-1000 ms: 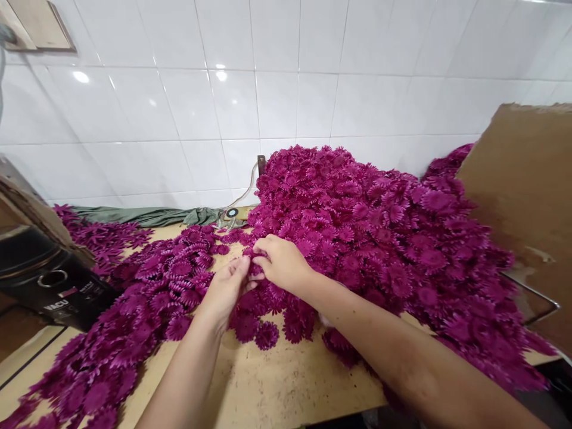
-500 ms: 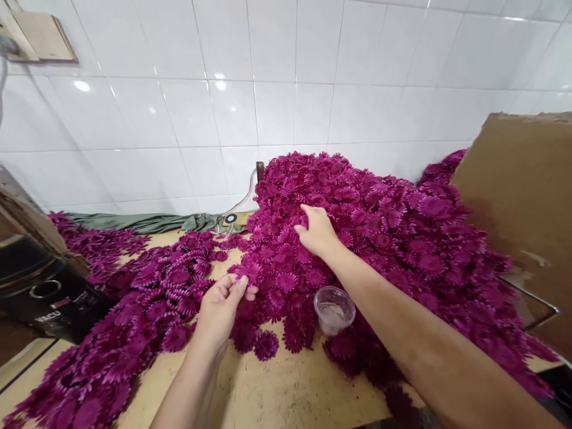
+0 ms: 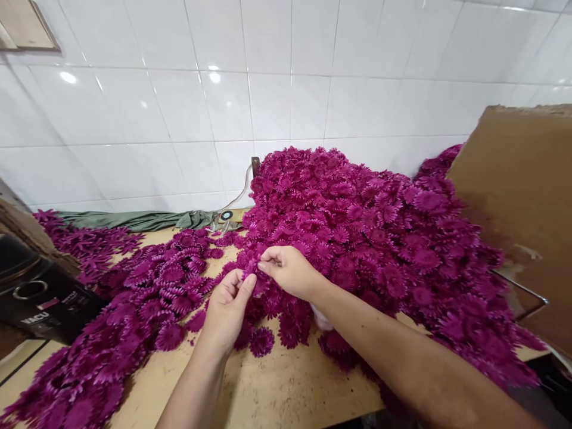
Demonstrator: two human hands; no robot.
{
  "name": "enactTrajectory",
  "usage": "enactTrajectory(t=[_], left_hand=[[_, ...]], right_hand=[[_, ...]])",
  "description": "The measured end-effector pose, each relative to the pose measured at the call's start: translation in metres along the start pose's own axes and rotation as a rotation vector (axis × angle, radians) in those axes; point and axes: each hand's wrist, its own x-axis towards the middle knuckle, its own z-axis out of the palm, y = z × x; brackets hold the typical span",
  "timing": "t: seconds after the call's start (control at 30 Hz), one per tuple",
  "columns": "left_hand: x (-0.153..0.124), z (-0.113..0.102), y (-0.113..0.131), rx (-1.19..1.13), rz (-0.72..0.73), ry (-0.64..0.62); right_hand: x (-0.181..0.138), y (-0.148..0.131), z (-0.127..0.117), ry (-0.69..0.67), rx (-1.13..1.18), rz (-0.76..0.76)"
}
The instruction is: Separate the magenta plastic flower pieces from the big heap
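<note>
Between thumb and fingers, my left hand (image 3: 229,301) pinches a purple artificial flower (image 3: 252,267) in front of the big pile. My right hand (image 3: 288,271) is closed in a pinch at the same flower's right edge, so both hands meet there. Whether the held piece is one layer or several cannot be made out against the like-coloured heap. Behind the hands rises a large heap of purple artificial flowers (image 3: 357,220). Mostly hidden by my right forearm is a small clear plastic cup (image 3: 320,320).
A lower spread of flowers (image 3: 152,292) covers the left of the wooden table (image 3: 286,387). At far left stands a black vacuum bottle box (image 3: 44,298); on the right, a cardboard sheet (image 3: 518,196). A green cloth (image 3: 134,221) lies along the tiled wall.
My right hand has come back from the heap, down and left, to the flower in my left hand. Its pointing fingers have closed to a pinch. The forearm now covers most of the cup.
</note>
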Motion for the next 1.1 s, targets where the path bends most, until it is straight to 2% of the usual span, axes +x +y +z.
enactTrajectory(t=[0.13,0.27,0.37,0.5,0.57,0.63,0.8,0.9,1.0,1.1], left_hand=[[-0.001,0.001,0.0,-0.051,-0.009,0.022],[0.001,-0.001,-0.002,-0.014,-0.015,0.065],[0.002,-0.004,-0.004,0.014,-0.01,0.061],[0.001,-0.007,-0.007,0.031,-0.022,0.043],[0.0,-0.007,-0.006,0.045,-0.027,0.06],[-0.001,-0.004,-0.004,0.041,-0.038,0.07],[-0.004,0.004,0.002,-0.042,-0.121,0.011],[-0.006,0.004,0.002,-0.089,-0.136,0.0],[-0.007,0.002,-0.001,-0.147,-0.13,-0.025],[-0.006,0.003,-0.003,-0.193,-0.091,-0.017]], right_hand=[[-0.002,-0.004,-0.001,0.036,-0.144,-0.036],[-0.014,-0.008,0.003,-0.088,-0.186,-0.125],[-0.018,-0.007,0.004,-0.075,-0.218,-0.146],[-0.009,-0.001,0.001,0.027,-0.148,-0.05],[-0.005,0.001,-0.001,0.051,-0.071,0.038],[-0.005,0.001,-0.001,0.05,-0.074,0.054],[-0.014,-0.006,0.005,0.038,-0.213,-0.104],[-0.016,-0.008,0.006,0.04,-0.231,-0.114],[-0.016,-0.008,0.005,0.004,-0.142,-0.069],[-0.015,-0.005,0.006,-0.054,0.063,-0.016]])
